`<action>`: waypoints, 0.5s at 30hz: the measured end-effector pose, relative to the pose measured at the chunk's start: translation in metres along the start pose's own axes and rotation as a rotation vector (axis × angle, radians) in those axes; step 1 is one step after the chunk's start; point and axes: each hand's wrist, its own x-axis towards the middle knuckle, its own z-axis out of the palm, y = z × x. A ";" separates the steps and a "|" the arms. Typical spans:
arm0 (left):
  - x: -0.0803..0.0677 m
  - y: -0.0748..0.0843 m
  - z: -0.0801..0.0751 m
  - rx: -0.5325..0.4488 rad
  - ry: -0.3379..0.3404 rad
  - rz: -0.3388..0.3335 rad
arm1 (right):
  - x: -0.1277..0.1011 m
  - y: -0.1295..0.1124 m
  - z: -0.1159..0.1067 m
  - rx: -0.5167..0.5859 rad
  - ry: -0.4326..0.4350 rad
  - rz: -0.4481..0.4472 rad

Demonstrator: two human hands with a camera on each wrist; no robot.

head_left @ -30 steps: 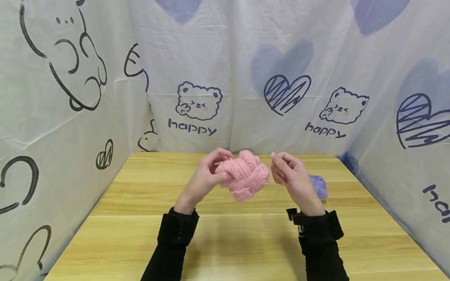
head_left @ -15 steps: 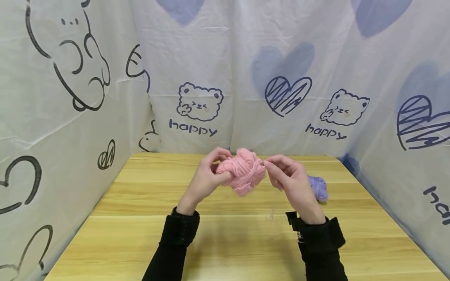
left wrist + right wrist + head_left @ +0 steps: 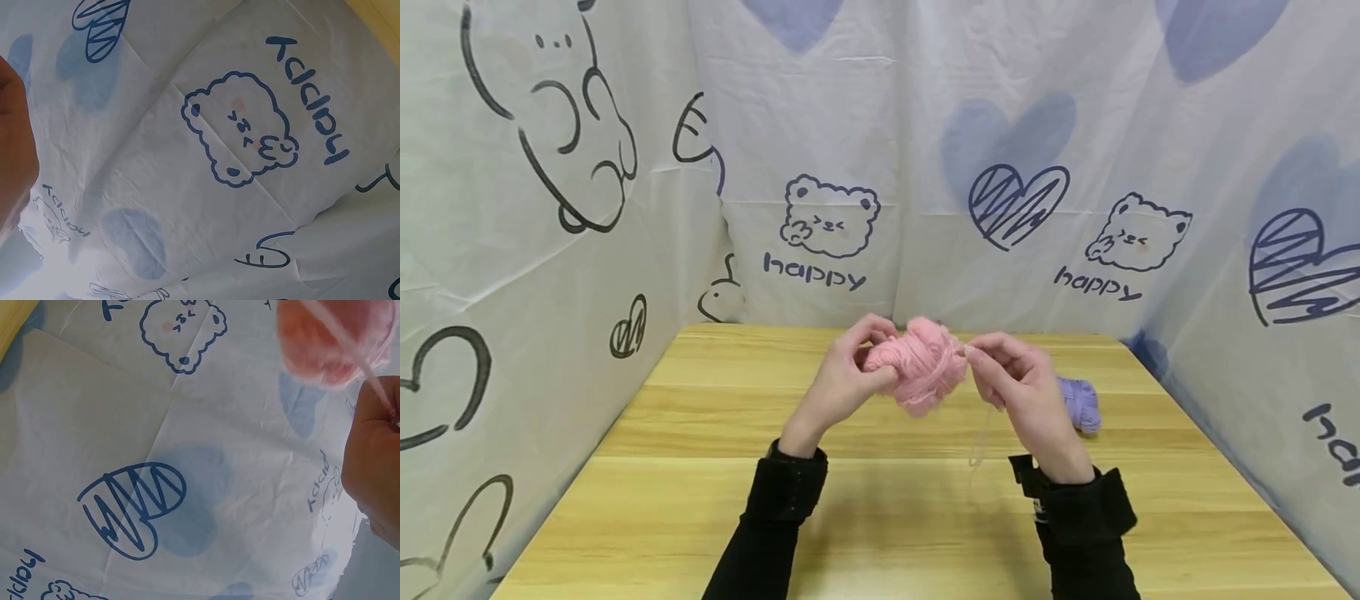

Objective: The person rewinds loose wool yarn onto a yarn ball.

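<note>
A ball of pink yarn (image 3: 922,367) is held up over the table in the head view. My left hand (image 3: 842,375) grips its left side, the thumb in front and the fingers behind. At the ball's right side my right hand (image 3: 1022,383) pinches a pink yarn strand between thumb and index finger. A thin loose strand (image 3: 977,454) dangles below that hand. In the right wrist view the strand runs past the blurred pink ball (image 3: 337,340) to the right hand (image 3: 378,462). Only part of the left hand (image 3: 15,150) shows in the left wrist view.
A ball of purple yarn (image 3: 1079,406) lies on the wooden table (image 3: 700,500), partly behind the right hand. Pale cloth with bear and heart drawings (image 3: 917,167) hangs behind the table and along both sides.
The right hand has come left, from apart from the pink ball to its right edge, and stays there. The dangling strand has shifted. The left hand keeps its grip.
</note>
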 end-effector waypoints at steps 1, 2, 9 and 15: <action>0.000 0.000 0.000 -0.007 0.025 -0.006 | -0.001 -0.001 0.001 -0.014 -0.007 0.006; 0.001 0.001 0.000 -0.014 0.050 -0.012 | -0.001 -0.001 0.001 -0.029 -0.012 0.014; 0.003 0.000 0.002 -0.098 0.153 -0.040 | -0.004 -0.002 0.008 -0.111 -0.138 0.015; 0.004 -0.002 0.004 -0.204 0.226 -0.035 | -0.002 0.006 0.017 -0.231 -0.255 0.046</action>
